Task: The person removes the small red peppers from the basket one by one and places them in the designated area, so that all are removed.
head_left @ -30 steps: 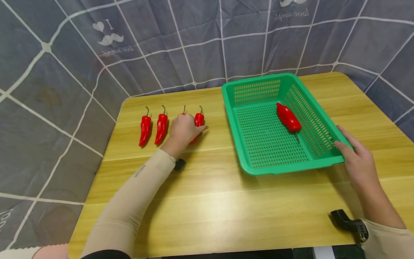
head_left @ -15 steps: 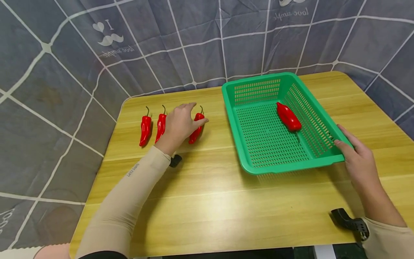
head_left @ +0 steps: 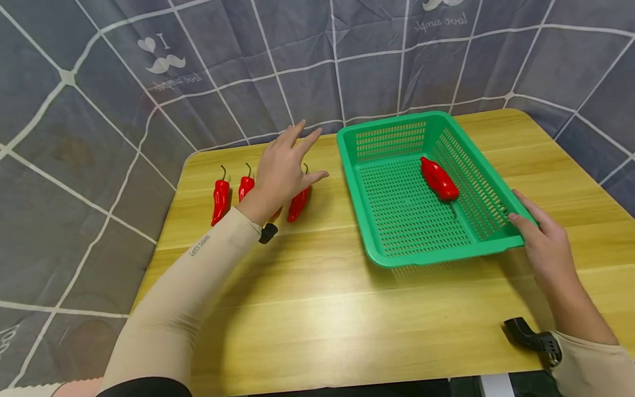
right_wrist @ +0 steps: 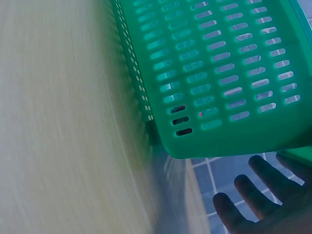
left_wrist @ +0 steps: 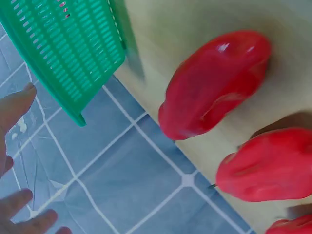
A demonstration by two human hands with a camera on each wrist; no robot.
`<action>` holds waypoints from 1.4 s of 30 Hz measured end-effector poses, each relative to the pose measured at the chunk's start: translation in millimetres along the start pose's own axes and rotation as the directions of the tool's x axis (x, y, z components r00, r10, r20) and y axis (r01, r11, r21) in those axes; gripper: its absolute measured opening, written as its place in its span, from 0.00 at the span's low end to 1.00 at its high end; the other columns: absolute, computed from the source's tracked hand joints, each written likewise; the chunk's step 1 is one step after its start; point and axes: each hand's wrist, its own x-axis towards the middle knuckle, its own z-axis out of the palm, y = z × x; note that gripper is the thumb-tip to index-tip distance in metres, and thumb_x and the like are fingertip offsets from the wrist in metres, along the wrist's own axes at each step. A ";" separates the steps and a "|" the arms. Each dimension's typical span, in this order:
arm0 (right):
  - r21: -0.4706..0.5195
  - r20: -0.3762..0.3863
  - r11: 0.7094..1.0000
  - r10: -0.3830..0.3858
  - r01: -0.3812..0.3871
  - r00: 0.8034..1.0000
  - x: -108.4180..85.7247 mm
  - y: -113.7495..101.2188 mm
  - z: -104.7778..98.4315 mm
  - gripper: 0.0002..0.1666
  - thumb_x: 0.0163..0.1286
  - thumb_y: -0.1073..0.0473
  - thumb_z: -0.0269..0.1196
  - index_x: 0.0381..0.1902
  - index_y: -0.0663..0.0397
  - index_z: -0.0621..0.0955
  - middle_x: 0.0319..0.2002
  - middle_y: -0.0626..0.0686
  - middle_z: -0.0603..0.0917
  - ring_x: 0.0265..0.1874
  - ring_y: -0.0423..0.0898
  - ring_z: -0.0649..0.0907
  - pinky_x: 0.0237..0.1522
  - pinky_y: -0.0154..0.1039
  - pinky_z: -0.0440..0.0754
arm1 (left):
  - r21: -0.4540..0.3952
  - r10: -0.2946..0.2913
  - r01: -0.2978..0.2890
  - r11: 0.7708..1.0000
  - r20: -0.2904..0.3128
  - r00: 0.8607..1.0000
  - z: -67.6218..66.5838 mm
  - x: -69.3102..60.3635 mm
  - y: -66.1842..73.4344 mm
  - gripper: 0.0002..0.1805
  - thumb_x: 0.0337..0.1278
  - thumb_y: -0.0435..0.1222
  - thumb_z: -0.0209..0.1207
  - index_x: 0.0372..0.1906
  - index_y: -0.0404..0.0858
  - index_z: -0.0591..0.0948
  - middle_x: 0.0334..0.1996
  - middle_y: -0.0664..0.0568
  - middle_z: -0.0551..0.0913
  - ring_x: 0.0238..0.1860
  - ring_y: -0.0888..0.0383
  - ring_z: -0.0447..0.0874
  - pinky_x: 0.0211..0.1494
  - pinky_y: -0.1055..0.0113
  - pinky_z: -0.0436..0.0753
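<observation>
My left hand (head_left: 283, 165) hovers over the row of red chili peppers, its fingers spread and nothing held. In that row lie a leftmost pepper (head_left: 221, 201), a second one (head_left: 246, 186), a third almost hidden beneath my hand and wrist, and a rightmost pepper (head_left: 299, 205). The left wrist view has two peppers (left_wrist: 214, 87) (left_wrist: 268, 165) in full beside my spread fingers (left_wrist: 14, 209). At its near right corner, my right hand (head_left: 549, 248) grips the rim of a green plastic basket (head_left: 446, 255), thumb over the edge. One red pepper (head_left: 440, 179) lies inside the basket.
The wooden table (head_left: 317, 320) carries everything, with the basket on its right half. A grey checked cloth (head_left: 297, 66) hangs behind the far edge and along the left side. Black straps with small devices, such as the right one (head_left: 533, 339), sit at both wrists.
My left hand has let go of the third pepper in the row, spread its fingers and moved up toward the far edge. My right hand keeps its grip; the basket stays put.
</observation>
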 end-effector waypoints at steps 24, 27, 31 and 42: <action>-0.052 0.012 0.999 0.000 0.000 1.000 -0.1 -0.7 0.3 0.31 0.80 0.49 0.53 0.78 0.34 0.63 0.75 0.45 0.63 0.56 0.34 0.72 0.43 0.18 0.70 | 0.094 0.453 -0.474 0.875 0.181 0.873 -5.6 79.8 41.5 0.41 0.58 0.52 0.69 0.75 0.49 0.69 0.76 0.44 0.62 0.76 0.43 0.56 0.76 0.52 0.55; -0.055 0.007 0.999 -0.001 0.002 1.000 0.0 -1.6 0.1 0.31 0.80 0.48 0.53 0.78 0.33 0.63 0.75 0.45 0.63 0.57 0.34 0.72 0.44 0.18 0.70 | 0.119 0.487 -0.518 0.847 0.217 0.846 -6.1 92.8 51.1 0.41 0.59 0.53 0.68 0.75 0.49 0.69 0.76 0.44 0.61 0.76 0.44 0.56 0.77 0.53 0.52; -0.064 0.002 0.998 -0.009 0.009 1.000 0.1 -2.4 0.8 0.31 0.80 0.49 0.53 0.78 0.36 0.63 0.74 0.46 0.65 0.53 0.32 0.73 0.43 0.18 0.70 | 0.172 0.536 -0.596 0.784 0.296 0.790 -3.7 106.2 62.8 0.41 0.61 0.52 0.67 0.76 0.50 0.67 0.77 0.45 0.60 0.77 0.45 0.54 0.78 0.53 0.49; -0.083 0.007 0.997 0.008 -0.007 1.000 0.0 -5.2 -0.9 0.31 0.80 0.49 0.52 0.78 0.35 0.62 0.75 0.50 0.64 0.48 0.29 0.73 0.41 0.19 0.70 | 0.265 0.681 -0.788 0.555 0.400 0.614 13.9 141.0 101.1 0.41 0.63 0.51 0.64 0.78 0.51 0.63 0.77 0.45 0.60 0.77 0.45 0.53 0.78 0.53 0.43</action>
